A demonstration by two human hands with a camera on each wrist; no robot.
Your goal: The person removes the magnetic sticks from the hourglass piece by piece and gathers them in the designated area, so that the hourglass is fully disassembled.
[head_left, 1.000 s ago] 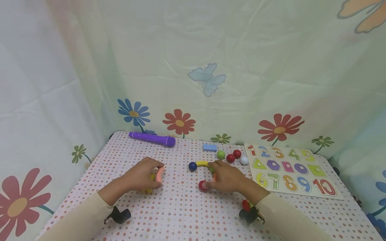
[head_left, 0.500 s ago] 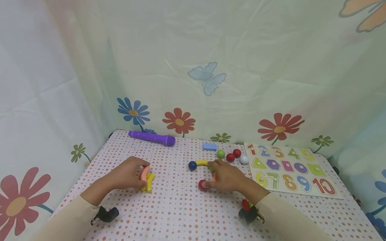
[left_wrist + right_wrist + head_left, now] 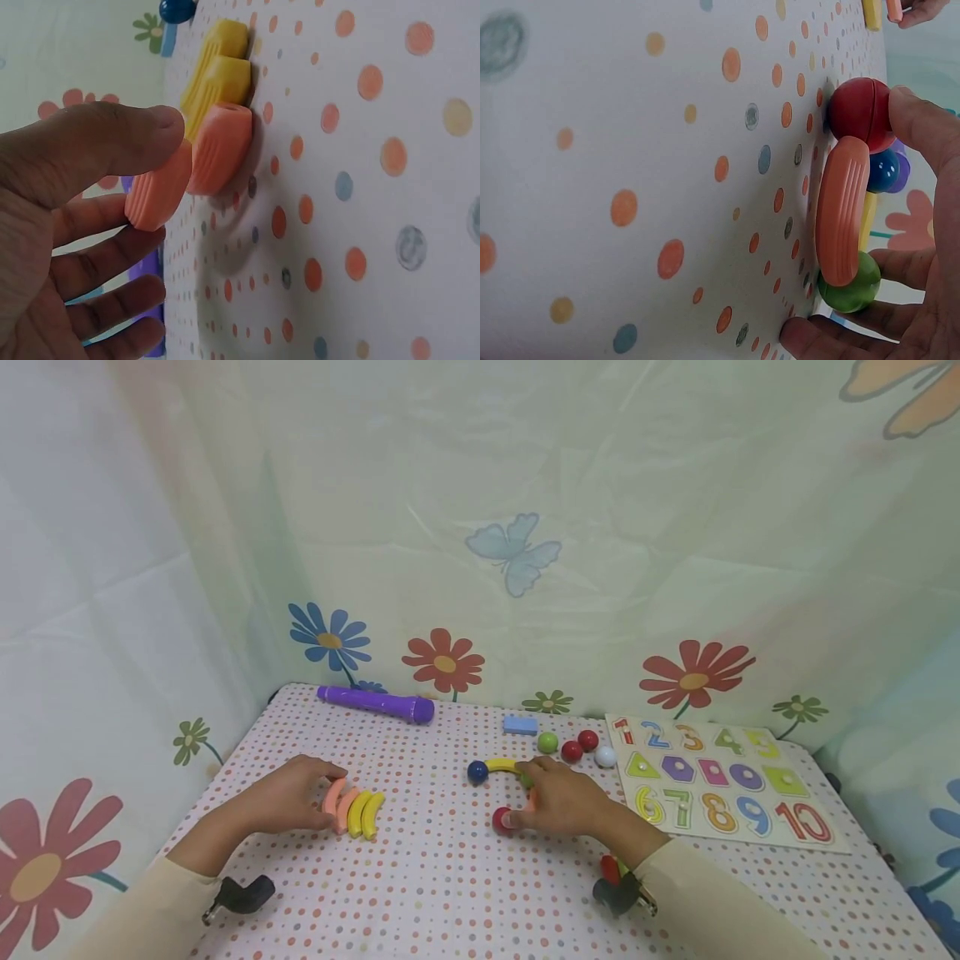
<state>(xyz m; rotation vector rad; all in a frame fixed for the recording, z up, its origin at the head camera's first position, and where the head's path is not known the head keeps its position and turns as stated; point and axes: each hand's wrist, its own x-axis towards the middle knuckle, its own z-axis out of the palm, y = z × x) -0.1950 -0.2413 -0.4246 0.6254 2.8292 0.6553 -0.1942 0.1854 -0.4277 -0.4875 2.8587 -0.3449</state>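
Note:
My left hand (image 3: pixel 281 793) pinches a ribbed, curved orange stick (image 3: pixel 161 187) between thumb and fingers. Close beside it on the table lie a second orange stick (image 3: pixel 221 150) and two yellow curved sticks (image 3: pixel 365 815), all in a row. My right hand (image 3: pixel 566 797) spans a small chain: its thumb presses a red ball (image 3: pixel 859 112), and fingers touch a green ball (image 3: pixel 850 286). Between these balls sits another curved orange stick (image 3: pixel 841 217). A yellow curved stick (image 3: pixel 500 765) runs from near the green ball to a dark blue ball (image 3: pixel 477 772).
A purple toy microphone (image 3: pixel 377 702) lies at the back left. Behind my right hand are a light blue block (image 3: pixel 521 725), a green ball (image 3: pixel 547 742), two red balls (image 3: pixel 572 752) and a white ball (image 3: pixel 605 757). A number puzzle board (image 3: pixel 727 781) lies at right.
My left hand has moved left with the orange stick, from over the yellow sticks to the row's left end. The second orange stick and both yellow ones now show. My right hand stays in place.

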